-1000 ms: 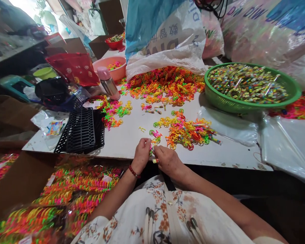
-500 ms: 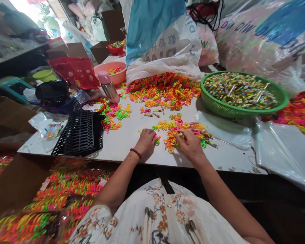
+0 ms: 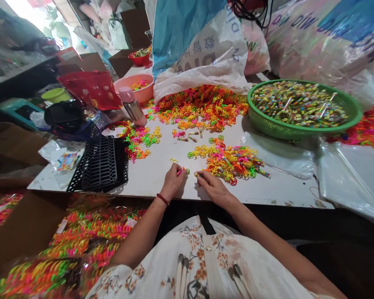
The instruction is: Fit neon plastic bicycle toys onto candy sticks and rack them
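Bright light is let in at the far left of a cluttered workroom, across which a white bench (image 3: pixel 152 182) is set. At its near edge, a pink piece (image 3: pixel 179 172) is gripped by the closed fingers of the left hand (image 3: pixel 173 180), and a green bit (image 3: pixel 188 170) is seen at the fingertips. A small coloured piece (image 3: pixel 196 175) is pinched in the fingertips of the right hand (image 3: pixel 214 191); its shape cannot be made out. The hands are held apart, with a narrow gap between them. Just beyond the left hand, a thin yellow piece (image 3: pixel 173 160) is laid. To the right, a mixed heap (image 3: pixel 232 162) of bright pieces is spread. Farther off, a few short tubes (image 3: pixel 193 133) are scattered, and behind them a larger pile (image 3: pixel 202 104) is partly covered by a blue and white sack (image 3: pixel 199 41). At the far right, a green basket (image 3: pixel 293 132) is filled with small multicoloured items, and clear plastic bags (image 3: pixel 277 160) are laid nearer. On the left, black trays (image 3: pixel 99 164) are stacked. Below, at the near left, a cardboard box (image 3: pixel 21 216) is packed with coloured pieces (image 3: pixel 93 226).
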Demonstrator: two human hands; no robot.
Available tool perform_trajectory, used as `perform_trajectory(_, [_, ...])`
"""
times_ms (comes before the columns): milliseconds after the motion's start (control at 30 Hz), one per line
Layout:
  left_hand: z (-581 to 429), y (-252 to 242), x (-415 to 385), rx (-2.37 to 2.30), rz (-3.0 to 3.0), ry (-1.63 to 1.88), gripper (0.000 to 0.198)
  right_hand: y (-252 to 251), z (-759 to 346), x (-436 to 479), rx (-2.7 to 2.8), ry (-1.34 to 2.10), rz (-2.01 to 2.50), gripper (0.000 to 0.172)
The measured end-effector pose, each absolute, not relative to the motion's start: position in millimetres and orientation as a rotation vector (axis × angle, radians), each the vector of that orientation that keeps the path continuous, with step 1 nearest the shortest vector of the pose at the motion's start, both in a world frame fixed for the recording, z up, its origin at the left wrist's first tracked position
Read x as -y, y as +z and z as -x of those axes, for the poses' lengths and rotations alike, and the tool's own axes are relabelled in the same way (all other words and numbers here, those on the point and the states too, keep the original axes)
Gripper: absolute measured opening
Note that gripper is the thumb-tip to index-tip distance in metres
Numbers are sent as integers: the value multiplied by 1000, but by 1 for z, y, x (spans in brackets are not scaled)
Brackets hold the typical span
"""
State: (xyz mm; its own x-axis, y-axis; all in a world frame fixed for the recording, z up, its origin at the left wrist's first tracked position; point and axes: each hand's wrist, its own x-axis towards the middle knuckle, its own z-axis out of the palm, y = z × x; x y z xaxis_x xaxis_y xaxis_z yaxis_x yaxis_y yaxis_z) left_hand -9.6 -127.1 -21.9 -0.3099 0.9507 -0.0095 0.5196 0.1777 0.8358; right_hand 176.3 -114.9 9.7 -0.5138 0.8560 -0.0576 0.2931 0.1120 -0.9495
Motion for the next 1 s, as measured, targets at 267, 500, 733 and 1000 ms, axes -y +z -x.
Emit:
perform_trajectory(267, [-10,0,135,-1254,-531,1458,35,8,-165,118,1800,1358,1109,23])
perform_trajectory(500, [-29,10,142,-1322,-567,1438,34,7,-161,121,1855,1135,1099,18])
perform_trajectory(733, [-28,4,146,-1553,-746,1322,34,9,-164,123,1884,1093,1094,18])
perform_trajectory(1000, [-27,0,148,-1577,-815,1309,33,6,-167,124,2068,729,1007,15])
